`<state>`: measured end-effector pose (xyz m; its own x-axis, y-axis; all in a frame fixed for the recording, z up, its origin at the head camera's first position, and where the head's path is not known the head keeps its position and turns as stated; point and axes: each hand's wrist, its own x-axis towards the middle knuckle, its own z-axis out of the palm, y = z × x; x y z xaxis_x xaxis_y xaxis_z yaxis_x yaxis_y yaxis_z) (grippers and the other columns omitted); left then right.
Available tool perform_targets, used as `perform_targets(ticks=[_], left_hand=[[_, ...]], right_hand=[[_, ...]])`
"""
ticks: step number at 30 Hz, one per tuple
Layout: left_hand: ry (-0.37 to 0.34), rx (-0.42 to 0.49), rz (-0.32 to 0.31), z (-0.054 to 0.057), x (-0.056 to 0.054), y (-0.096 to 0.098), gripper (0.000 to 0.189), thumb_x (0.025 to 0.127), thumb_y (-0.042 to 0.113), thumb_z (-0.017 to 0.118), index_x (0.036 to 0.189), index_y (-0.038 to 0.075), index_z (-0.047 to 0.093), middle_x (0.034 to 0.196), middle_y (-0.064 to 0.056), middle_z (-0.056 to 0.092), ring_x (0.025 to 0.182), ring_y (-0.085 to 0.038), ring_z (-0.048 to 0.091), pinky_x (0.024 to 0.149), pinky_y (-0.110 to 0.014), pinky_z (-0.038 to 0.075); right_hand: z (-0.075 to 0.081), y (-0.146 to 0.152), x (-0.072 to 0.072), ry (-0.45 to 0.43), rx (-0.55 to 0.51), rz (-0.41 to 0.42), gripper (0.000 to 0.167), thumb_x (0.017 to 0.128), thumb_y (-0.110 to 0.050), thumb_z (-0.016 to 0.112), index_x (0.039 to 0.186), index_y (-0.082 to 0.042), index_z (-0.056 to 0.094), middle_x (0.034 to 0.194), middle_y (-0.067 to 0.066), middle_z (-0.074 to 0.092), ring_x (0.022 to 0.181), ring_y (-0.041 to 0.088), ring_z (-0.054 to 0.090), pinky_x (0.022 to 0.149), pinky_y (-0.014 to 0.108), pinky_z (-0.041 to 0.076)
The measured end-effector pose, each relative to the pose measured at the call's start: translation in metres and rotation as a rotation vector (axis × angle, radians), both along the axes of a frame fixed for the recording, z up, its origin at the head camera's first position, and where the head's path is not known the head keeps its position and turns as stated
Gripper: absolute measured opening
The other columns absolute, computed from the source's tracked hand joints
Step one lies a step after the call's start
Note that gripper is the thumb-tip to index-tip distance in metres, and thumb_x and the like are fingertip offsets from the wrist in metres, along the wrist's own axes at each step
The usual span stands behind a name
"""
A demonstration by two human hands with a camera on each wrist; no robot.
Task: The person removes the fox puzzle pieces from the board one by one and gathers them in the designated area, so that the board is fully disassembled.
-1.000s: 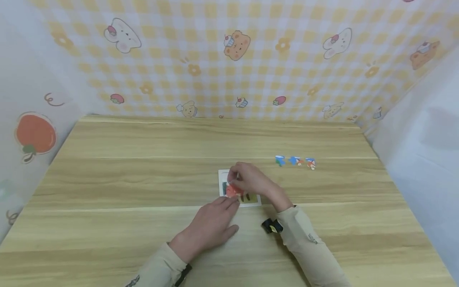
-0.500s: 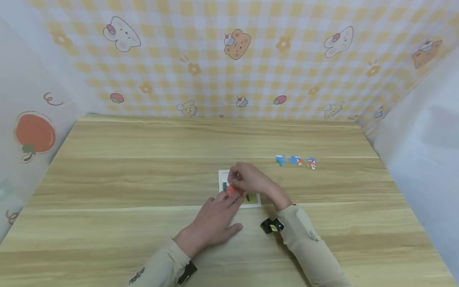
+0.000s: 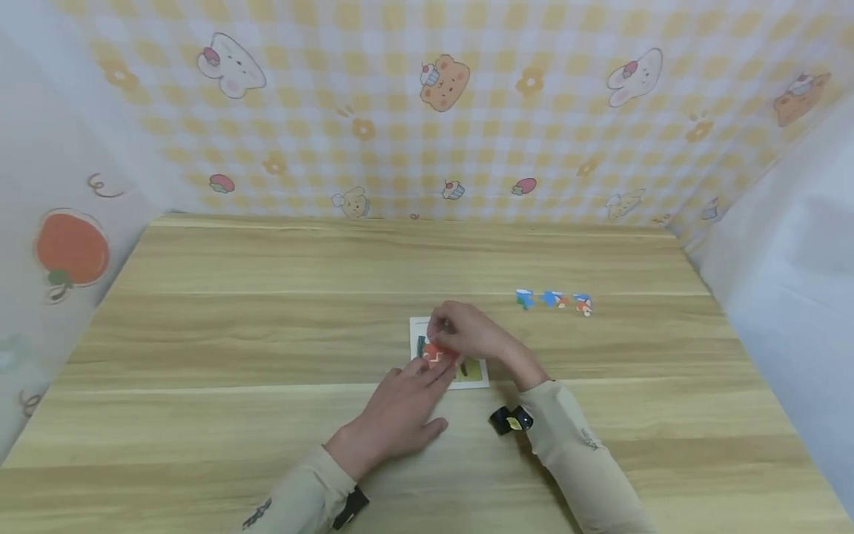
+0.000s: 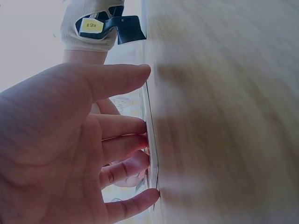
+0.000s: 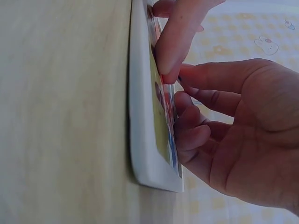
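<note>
A small white-framed jigsaw puzzle board (image 3: 479,383) lies flat on the table, its picture showing orange and green. My left hand (image 3: 396,415) stretches over its near edge, extended fingertips pressing on the orange part. In the left wrist view the fingers of that hand (image 4: 60,135) reach over the board's rim (image 4: 153,154). Above the board, my right hand (image 3: 470,331) pinches a small puzzle piece between thumb and index finger. Only a dark sliver of the puzzle piece (image 5: 181,79) shows in the right wrist view; fingers hide the rest. The other fingers of the right hand (image 5: 252,126) curl at the board's surface.
Three loose blue puzzle pieces, a green-and-blue one (image 3: 525,298), a middle one (image 3: 552,298) and one with orange (image 3: 583,303), lie behind the board to the right. A checked cloth (image 3: 387,159) rises at the wooden table's (image 3: 267,319) back edge.
My left hand has slid slightly forward and right, its fingertips now further onto the orange part. The right hand stays at nearly the same spot over the board.
</note>
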<state>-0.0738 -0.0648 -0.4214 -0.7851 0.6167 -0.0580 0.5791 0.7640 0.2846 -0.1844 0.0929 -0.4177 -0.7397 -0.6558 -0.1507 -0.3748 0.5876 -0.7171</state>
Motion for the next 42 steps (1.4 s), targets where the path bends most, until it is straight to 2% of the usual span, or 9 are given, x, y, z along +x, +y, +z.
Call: perform_targets(ticks=[7, 11, 21, 27, 35, 42], left_hand=[[0.000, 0.000, -0.012, 0.002, 0.000, 0.000, 0.071, 0.086, 0.040, 0.061, 0.144, 0.009, 0.034, 0.148, -0.004, 0.032, 0.127, -0.024, 0.034, 0.092, -0.048, 0.041], [-0.001, 0.005, -0.016, 0.002, 0.000, -0.002, 0.068, 0.087, 0.038, 0.060, 0.143, 0.008, 0.037, 0.147, -0.005, 0.033, 0.128, -0.025, 0.034, 0.092, -0.048, 0.040], [-0.031, 0.026, -0.001, 0.002, 0.001, -0.001, 0.061, 0.089, 0.033, 0.058, 0.142, 0.008, 0.039, 0.146, -0.004, 0.036, 0.128, -0.025, 0.035, 0.094, -0.047, 0.038], [-0.055, 0.057, 0.008, 0.001, 0.001, -0.003, 0.061, 0.090, 0.033, 0.058, 0.142, 0.008, 0.039, 0.146, -0.004, 0.035, 0.127, -0.024, 0.035, 0.095, -0.047, 0.037], [-0.039, 0.079, 0.016, 0.003, -0.002, -0.006, 0.059, 0.090, 0.031, 0.058, 0.141, 0.008, 0.040, 0.146, -0.004, 0.036, 0.125, -0.025, 0.036, 0.094, -0.048, 0.037], [-0.063, 0.077, 0.002, 0.005, 0.001, -0.007, 0.060, 0.090, 0.030, 0.058, 0.141, 0.008, 0.039, 0.145, -0.005, 0.038, 0.126, -0.026, 0.037, 0.095, -0.050, 0.037]], right_hand=[[0.001, 0.004, 0.000, -0.087, -0.063, -0.010, 0.010, 0.090, -0.002, 0.053, 0.089, -0.008, 0.062, 0.080, 0.003, 0.059, 0.066, 0.016, 0.056, 0.050, 0.029, 0.051], [0.001, 0.006, -0.001, -0.116, -0.084, -0.002, 0.010, 0.091, -0.002, 0.052, 0.091, -0.007, 0.061, 0.080, 0.004, 0.059, 0.062, 0.017, 0.057, 0.049, 0.030, 0.052], [0.011, 0.031, -0.007, 0.037, -0.027, -0.077, 0.007, 0.092, -0.008, 0.054, 0.093, -0.010, 0.061, 0.081, 0.000, 0.059, 0.071, 0.015, 0.053, 0.064, 0.030, 0.047], [0.019, 0.056, -0.012, 0.047, -0.029, -0.091, 0.009, 0.091, -0.005, 0.053, 0.093, -0.008, 0.061, 0.082, 0.001, 0.060, 0.073, 0.017, 0.054, 0.064, 0.031, 0.047], [0.032, 0.078, -0.017, 0.100, -0.001, -0.119, 0.008, 0.091, -0.005, 0.054, 0.089, -0.006, 0.061, 0.084, 0.002, 0.060, 0.079, 0.018, 0.054, 0.074, 0.035, 0.046], [0.032, 0.102, -0.014, 0.084, 0.072, -0.168, 0.010, 0.091, -0.004, 0.052, 0.086, -0.007, 0.060, 0.082, 0.002, 0.059, 0.077, 0.018, 0.053, 0.072, 0.034, 0.045]])
